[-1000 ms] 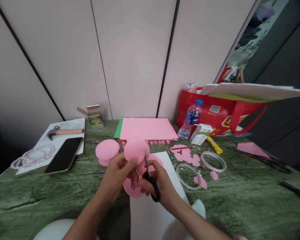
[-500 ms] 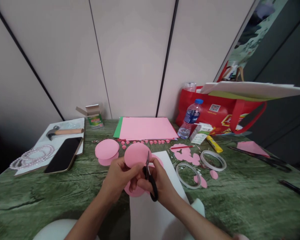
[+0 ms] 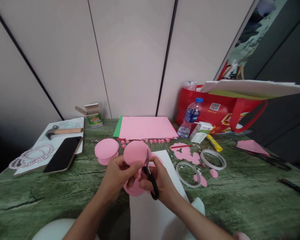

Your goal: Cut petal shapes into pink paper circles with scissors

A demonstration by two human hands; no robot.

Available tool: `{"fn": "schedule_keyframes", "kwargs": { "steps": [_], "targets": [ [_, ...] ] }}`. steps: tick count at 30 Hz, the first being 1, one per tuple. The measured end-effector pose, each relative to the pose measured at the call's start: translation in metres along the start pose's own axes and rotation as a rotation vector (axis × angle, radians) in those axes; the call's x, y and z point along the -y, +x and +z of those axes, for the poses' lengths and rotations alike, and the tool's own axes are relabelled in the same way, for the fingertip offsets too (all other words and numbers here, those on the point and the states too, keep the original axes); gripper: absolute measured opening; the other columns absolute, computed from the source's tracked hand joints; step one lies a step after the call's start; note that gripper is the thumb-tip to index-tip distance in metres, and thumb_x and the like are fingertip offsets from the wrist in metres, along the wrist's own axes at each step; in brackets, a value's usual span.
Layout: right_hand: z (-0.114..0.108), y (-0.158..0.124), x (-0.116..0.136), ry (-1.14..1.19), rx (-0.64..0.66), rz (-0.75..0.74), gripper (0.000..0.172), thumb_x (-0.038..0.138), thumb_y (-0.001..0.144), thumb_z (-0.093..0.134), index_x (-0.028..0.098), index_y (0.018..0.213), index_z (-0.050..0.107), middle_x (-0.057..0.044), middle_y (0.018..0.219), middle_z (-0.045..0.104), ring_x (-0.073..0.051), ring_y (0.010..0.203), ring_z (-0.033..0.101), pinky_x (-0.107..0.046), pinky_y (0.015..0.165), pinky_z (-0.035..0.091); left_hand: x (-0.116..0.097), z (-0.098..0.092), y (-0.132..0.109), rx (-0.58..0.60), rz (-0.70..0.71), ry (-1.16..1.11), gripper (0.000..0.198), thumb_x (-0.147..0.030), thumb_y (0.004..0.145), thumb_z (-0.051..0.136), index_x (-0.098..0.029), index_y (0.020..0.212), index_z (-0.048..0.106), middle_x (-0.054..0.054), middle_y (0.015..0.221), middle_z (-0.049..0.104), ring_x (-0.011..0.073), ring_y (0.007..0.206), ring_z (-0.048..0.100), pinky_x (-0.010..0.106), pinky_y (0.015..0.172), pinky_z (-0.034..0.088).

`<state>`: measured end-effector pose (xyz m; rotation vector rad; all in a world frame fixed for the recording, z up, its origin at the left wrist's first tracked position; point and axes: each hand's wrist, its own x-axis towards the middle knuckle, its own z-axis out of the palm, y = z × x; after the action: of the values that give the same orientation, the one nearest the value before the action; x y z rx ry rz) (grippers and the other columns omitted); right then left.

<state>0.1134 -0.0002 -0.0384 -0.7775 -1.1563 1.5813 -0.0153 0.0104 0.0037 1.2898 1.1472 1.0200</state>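
Pinching pink paper circle [image 3: 136,152] with left hand [image 3: 118,175], thumb and fingers clamped on its lower edge, just above the table. Gripping scissors [image 3: 150,176] with right hand [image 3: 160,181], closed through the black loops, blades pointing up at the circle's right edge; cannot tell how far apart the blades stand. More pink pieces tucked under both hands.

Likely light, thin and floppy paper; prone to creasing or tearing if squeezed hard. Best held flat near the rim, close to the cut line but off the blades.

Directly below: white sheet [image 3: 152,213]. Just left: stack of pink circles [image 3: 106,149]. Right: pink scraps [image 3: 187,155], two tape rings [image 3: 213,159], yellow glue stick [image 3: 214,143]. Further back: pink paper sheets [image 3: 146,127] over a green one, small open box [image 3: 93,116], water bottle [image 3: 190,118], red bag [image 3: 222,113]. Far left: phone [image 3: 63,154], hammer [image 3: 63,131], bead string [image 3: 32,156].

All on a green marble-look table [image 3: 40,196], against pale wall panels [image 3: 130,60] with dark seams.
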Motion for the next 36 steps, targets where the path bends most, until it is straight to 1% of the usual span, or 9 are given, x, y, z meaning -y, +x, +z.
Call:
{"fn": "schedule_keyframes", "kwargs": {
  "steps": [6,10,16,20,26,32,34,36],
  "targets": [
    [-0.001,0.000,-0.001,-0.003,-0.014,-0.015,0.052,0.023,0.052,0.074,0.022,0.086,0.034,0.012,0.050,0.041,-0.004,0.043,0.032,-0.014,0.040,0.024,0.002,-0.001,0.001,0.002,0.022,0.004,0.025,-0.029,0.067,0.060,-0.013,0.051,0.049,-0.006,0.037,0.046,0.0032,0.029,0.037,0.014,0.029,0.026],
    [-0.002,-0.001,-0.001,-0.029,-0.027,-0.004,0.053,0.025,0.052,0.074,0.022,0.086,0.034,0.011,0.049,0.041,-0.005,0.042,0.033,-0.015,0.040,0.024,0.003,-0.003,0.001,0.006,0.034,0.006,0.023,-0.028,0.068,0.060,-0.013,0.053,0.050,-0.006,0.038,0.046,0.0030,0.029,0.037,0.014,0.029,0.026],
    [-0.001,-0.001,-0.001,-0.026,-0.030,0.005,0.053,0.024,0.051,0.073,0.022,0.085,0.033,0.012,0.047,0.043,-0.004,0.039,0.031,-0.015,0.039,0.025,0.004,-0.004,0.001,0.021,0.032,-0.025,0.022,-0.029,0.069,0.059,-0.014,0.056,0.051,-0.005,0.041,0.048,0.0044,0.031,0.040,0.015,0.030,0.030],
    [-0.001,0.000,0.000,-0.059,-0.053,0.015,0.054,0.026,0.049,0.073,0.023,0.086,0.033,0.011,0.047,0.045,-0.005,0.038,0.035,-0.016,0.039,0.027,0.001,-0.005,0.001,0.025,0.040,-0.042,0.022,-0.028,0.068,0.059,-0.014,0.055,0.051,-0.005,0.043,0.050,0.0057,0.031,0.043,0.017,0.030,0.032],
    [-0.004,0.000,-0.005,-0.126,-0.065,0.019,0.050,0.025,0.053,0.068,0.022,0.087,0.033,0.009,0.046,0.052,-0.007,0.038,0.043,-0.018,0.039,0.034,-0.002,-0.005,0.001,0.031,0.037,-0.083,0.018,-0.025,0.068,0.060,-0.013,0.056,0.052,-0.005,0.043,0.050,0.0064,0.032,0.044,0.018,0.032,0.034],
    [-0.002,0.000,-0.010,-0.145,-0.067,-0.001,0.044,0.026,0.054,0.066,0.022,0.084,0.034,0.009,0.044,0.053,-0.007,0.036,0.041,-0.016,0.037,0.031,-0.001,-0.004,0.001,0.073,0.012,-0.150,0.015,-0.026,0.072,0.056,-0.014,0.063,0.053,-0.003,0.044,0.054,0.0079,0.034,0.047,0.019,0.034,0.036],
    [-0.002,0.001,-0.013,-0.138,-0.067,0.012,0.046,0.025,0.053,0.067,0.022,0.083,0.033,0.010,0.044,0.052,-0.007,0.035,0.041,-0.016,0.037,0.031,-0.001,-0.003,0.000,0.049,0.009,-0.131,0.017,-0.026,0.070,0.057,-0.013,0.060,0.053,-0.003,0.042,0.052,0.0070,0.033,0.045,0.018,0.034,0.034],
    [-0.002,0.001,-0.014,-0.127,-0.068,0.036,0.048,0.024,0.052,0.069,0.023,0.084,0.033,0.010,0.045,0.051,-0.007,0.036,0.041,-0.017,0.037,0.032,0.000,-0.003,0.000,-0.001,0.012,-0.081,0.020,-0.026,0.068,0.059,-0.013,0.055,0.052,-0.004,0.038,0.049,0.0055,0.031,0.041,0.017,0.032,0.031]
  ]
}}
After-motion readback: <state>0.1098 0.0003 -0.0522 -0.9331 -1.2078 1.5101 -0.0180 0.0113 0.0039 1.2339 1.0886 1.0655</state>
